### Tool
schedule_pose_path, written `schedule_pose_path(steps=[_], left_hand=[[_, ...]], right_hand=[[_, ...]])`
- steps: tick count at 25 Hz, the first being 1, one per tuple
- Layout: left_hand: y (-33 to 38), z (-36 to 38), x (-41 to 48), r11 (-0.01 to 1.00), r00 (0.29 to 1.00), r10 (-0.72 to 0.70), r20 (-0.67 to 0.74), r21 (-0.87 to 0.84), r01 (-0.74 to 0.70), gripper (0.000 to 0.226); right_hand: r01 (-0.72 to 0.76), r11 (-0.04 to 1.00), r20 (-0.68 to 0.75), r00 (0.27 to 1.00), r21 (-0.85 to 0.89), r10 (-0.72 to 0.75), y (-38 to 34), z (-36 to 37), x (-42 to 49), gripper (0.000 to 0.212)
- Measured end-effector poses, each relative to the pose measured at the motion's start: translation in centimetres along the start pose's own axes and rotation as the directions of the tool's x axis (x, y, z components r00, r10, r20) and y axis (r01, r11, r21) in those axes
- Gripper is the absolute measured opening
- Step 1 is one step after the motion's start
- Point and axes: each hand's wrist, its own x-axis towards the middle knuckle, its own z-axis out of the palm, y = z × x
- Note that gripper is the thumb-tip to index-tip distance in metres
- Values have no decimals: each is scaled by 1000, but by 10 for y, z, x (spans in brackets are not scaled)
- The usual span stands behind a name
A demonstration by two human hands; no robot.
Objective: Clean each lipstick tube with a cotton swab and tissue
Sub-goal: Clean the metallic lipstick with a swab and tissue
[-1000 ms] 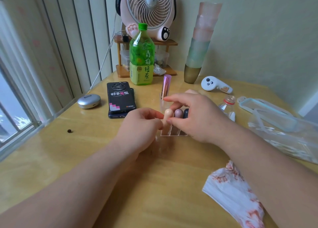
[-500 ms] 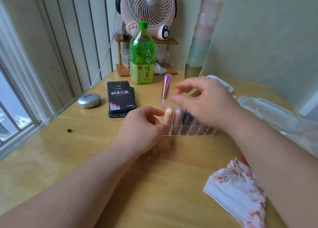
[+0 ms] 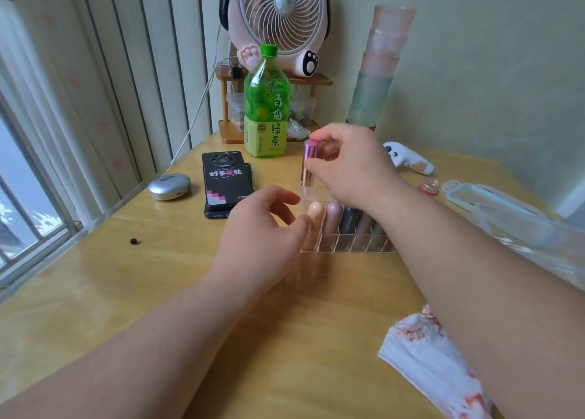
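At the organizer (image 3: 348, 248), right hand (image 3: 354, 168) pinches purple lipstick tube (image 3: 308, 165); left hand (image 3: 262, 238) loose.

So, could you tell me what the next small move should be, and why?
Probably lift the pink tube straight up out of the organizer: the right hand pinches it, top and side, while it stands upright in a back slot. The left hand sits by the organizer's left end, and the stained tissue lies nearby for wiping.
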Motion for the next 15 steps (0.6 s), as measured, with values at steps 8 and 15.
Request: schedule_pose_path(steps=[8, 15], left_hand=[[9, -7, -5, 991, 985, 129, -110, -28, -133, 20], [31, 10, -41, 958, 934, 197, 298, -259, -119, 22]], right_hand=[[199, 955, -379, 920, 222, -104, -23, -59, -6, 23], [55, 894, 51, 995, 445, -87, -6, -96, -108, 22]])
